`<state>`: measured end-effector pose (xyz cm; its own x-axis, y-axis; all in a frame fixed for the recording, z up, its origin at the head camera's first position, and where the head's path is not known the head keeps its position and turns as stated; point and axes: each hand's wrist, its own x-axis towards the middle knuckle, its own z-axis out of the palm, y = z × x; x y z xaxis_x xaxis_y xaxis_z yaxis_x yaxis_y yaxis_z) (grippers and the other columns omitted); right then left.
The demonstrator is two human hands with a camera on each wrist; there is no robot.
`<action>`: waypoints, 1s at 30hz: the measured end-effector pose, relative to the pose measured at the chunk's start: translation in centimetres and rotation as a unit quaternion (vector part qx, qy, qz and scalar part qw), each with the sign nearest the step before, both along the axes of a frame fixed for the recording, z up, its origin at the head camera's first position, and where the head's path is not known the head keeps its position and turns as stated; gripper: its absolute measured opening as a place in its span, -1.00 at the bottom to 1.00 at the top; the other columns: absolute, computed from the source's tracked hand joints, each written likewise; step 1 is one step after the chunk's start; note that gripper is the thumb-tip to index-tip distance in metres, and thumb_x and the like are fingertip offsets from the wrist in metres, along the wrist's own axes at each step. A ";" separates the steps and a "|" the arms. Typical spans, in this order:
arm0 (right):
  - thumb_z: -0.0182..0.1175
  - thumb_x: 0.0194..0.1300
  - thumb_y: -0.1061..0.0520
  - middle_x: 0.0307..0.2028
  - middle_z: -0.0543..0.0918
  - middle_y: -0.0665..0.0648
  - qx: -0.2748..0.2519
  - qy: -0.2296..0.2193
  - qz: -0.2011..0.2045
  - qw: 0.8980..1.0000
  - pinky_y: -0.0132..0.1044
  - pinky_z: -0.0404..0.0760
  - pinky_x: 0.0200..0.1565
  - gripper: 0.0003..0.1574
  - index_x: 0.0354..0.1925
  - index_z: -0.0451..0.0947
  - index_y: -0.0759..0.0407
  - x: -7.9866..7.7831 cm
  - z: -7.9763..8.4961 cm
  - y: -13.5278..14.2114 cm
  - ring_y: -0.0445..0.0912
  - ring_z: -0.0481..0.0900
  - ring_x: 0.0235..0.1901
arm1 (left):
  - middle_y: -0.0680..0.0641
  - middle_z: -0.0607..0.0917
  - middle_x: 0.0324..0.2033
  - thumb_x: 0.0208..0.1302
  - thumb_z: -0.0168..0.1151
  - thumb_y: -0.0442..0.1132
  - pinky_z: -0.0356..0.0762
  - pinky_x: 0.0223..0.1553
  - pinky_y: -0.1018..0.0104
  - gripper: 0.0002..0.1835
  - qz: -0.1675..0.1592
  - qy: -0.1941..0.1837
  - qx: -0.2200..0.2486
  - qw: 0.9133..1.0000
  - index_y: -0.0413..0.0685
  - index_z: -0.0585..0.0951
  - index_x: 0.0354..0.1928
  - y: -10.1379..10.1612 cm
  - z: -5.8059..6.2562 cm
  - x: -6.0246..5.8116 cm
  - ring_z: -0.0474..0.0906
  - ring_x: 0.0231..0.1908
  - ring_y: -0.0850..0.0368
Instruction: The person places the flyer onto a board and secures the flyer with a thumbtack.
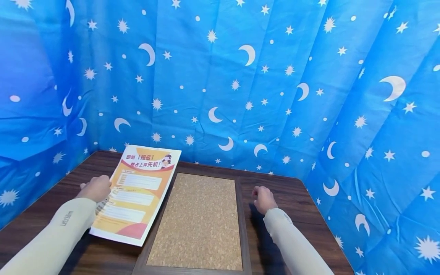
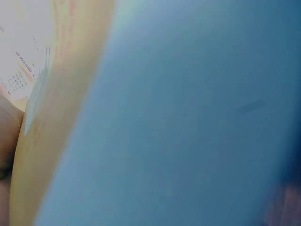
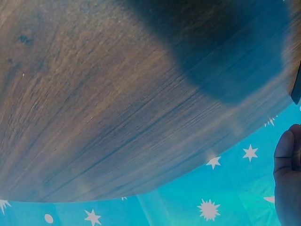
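Observation:
My left hand [image 1: 97, 188] grips the left edge of a printed flyer [image 1: 137, 196] in orange, yellow and white, with red lettering across its top. The flyer is tilted up over the table, left of a framed cork board [image 1: 201, 221]. In the left wrist view, the blurred flyer [image 2: 178, 117] fills most of the picture, and only a sliver of the hand [image 2: 8, 136] shows at the left edge. Right of the board, my right hand [image 1: 264, 199] hovers with loosely curled fingers and nothing in them. Part of that hand [image 3: 288, 174] appears at the right wrist view's edge.
A dark wood-grain table [image 1: 285, 187] carries the board, whose brown frame [image 1: 245, 229] borders the cork. Blue cloth [image 1: 220, 76] with white moons and stars hangs behind the table and on both sides.

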<state>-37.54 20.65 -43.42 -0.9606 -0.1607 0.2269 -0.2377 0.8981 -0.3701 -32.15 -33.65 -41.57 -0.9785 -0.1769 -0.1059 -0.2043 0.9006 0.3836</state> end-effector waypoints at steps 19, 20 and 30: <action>0.27 0.12 0.40 -0.36 0.49 0.06 0.008 -0.003 0.007 1.000 -0.13 0.57 -0.22 -0.77 -0.25 0.54 0.17 -0.1 0.3 0.8 -0.04 0.48 -0.35 | -0.21 0.57 -0.43 0.26 0.03 -0.45 0.11 -0.11 -0.26 -0.82 -0.037 0.000 -0.008 0.999 -0.48 0.50 -0.17 5.0 -1.5 -2.2 0.48 -0.39 -0.09; 0.27 0.12 0.40 -0.36 0.49 0.06 0.008 -0.003 0.007 1.000 -0.14 0.57 -0.23 -0.77 -0.25 0.54 0.17 0.0 0.3 0.8 -0.04 0.48 -0.35 | -0.22 0.57 -0.43 0.25 0.04 -0.46 0.11 -0.11 -0.26 -0.82 -0.036 -0.003 -0.010 0.999 -0.48 0.50 -0.17 5.0 -1.5 -2.2 0.48 -0.39 -0.10; 0.24 0.12 0.42 -0.35 0.50 0.07 0.008 -0.007 -0.002 1.000 -0.14 0.55 -0.24 -0.76 -0.25 0.54 0.18 0.0 0.2 1.3 -0.05 0.47 -0.34 | -0.44 0.56 -0.18 0.18 0.05 -0.48 0.19 -0.05 -0.32 -0.65 -0.084 -0.005 -0.044 0.996 -0.57 0.41 0.00 5.1 -1.5 -2.1 0.49 -0.13 -0.33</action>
<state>-37.54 21.94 -43.22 -0.9642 -0.1599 0.2115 -0.2287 0.9053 -0.3579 -34.25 -28.51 -43.05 -0.9941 -0.0199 -0.1067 -0.0514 0.9521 0.3013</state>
